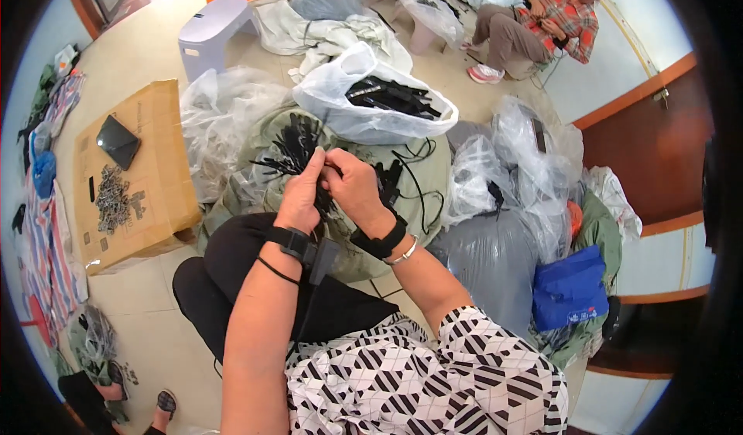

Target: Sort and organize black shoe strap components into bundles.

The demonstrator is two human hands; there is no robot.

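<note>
My left hand (302, 195) is closed round a bundle of thin black cords or straps (296, 142), whose loose ends fan out above the thumb. Close against it, my right hand (356, 186) has its fingers pinched together at the bundle's side; whatever sits between those fingertips is hidden. More black strips (389, 181) lie just beyond the right hand on a green sack (364, 261), beside a looping black cord (424, 193). Behind both hands, an open white plastic bag (329, 110) holds many flat black strips (391, 96).
At left, a cardboard sheet (159, 156) carries a black dish (118, 142) and a heap of small metal pieces (114, 200). A grey stool (213, 36) stands behind it. Stuffed clear bags (534, 156) and a blue bag (571, 288) crowd the right. Another person (534, 25) sits at the back right.
</note>
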